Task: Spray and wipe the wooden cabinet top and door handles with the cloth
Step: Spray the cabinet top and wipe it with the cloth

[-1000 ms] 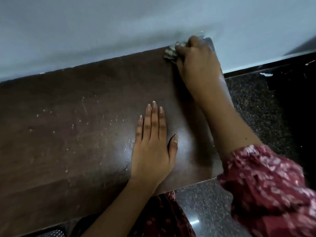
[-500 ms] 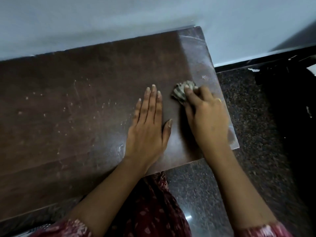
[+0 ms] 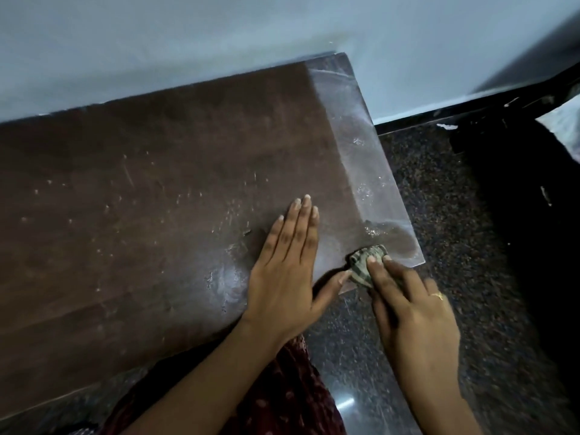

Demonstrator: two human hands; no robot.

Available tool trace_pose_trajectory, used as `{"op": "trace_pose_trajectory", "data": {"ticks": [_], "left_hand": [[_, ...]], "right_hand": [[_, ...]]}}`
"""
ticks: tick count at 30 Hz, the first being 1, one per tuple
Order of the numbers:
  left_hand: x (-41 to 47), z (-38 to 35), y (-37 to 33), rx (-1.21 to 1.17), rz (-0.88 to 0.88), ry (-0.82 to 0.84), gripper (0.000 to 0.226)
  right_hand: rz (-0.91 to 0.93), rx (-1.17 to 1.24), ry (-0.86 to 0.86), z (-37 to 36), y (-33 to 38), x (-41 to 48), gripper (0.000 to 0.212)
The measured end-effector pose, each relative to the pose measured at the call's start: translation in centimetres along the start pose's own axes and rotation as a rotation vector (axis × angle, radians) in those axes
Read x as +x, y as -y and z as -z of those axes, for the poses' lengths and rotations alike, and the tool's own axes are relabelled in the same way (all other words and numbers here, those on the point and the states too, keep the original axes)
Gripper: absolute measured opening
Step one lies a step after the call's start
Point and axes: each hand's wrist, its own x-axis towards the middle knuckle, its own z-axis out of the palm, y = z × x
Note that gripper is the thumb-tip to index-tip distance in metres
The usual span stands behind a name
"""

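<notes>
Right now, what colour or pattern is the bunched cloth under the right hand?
The small bunched cloth is striped, pale and dark bands; seen in the head view.

Two hands [image 3: 285, 271] [image 3: 414, 321], one cloth [image 3: 365, 262], one cabinet top [image 3: 157, 230].

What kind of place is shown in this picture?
Most likely a room in a home. A dark wooden cabinet top stands against a plain painted wall, on a polished speckled stone floor, and the right hand holds a cloth at its edge.
</notes>
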Motion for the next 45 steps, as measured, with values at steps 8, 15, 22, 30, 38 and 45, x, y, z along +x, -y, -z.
{"op": "trace_pose_trajectory", "data": {"ticks": [8, 15, 22, 30, 38, 45], "left_hand": [[0.5, -0.2, 0.2, 0.055, 0.057, 0.004, 0.079], [0.5, -0.2, 0.3, 0.015, 0.054, 0.025, 0.079], [0.6, -0.1, 0.3, 0.022, 0.056, 0.031, 0.079], [0.6, -0.1, 0.2, 0.030, 0.066, 0.041, 0.080], [0.5, -0.1, 0.4, 0.034, 0.070, 0.039, 0.079], [0.5, -0.2, 0.4, 0.013, 0.057, 0.017, 0.079]], "right_hand": [[0.078, 0.010, -0.091, -0.4, 0.5, 7.9, 0.035], [0.186, 0.004, -0.151, -0.9, 2.7, 18.1, 0.029], [0.140, -0.041, -0.134, -1.0, 5.9, 26.4, 0.033], [0.078, -0.025, -0.195, -2.6, 6.6, 28.1, 0.034], [-0.089, -0.004, -0.192, -2.5, 5.3, 28.7, 0.037], [-0.151, 0.195, -0.299, -3.1, 3.1, 23.1, 0.039]]}}
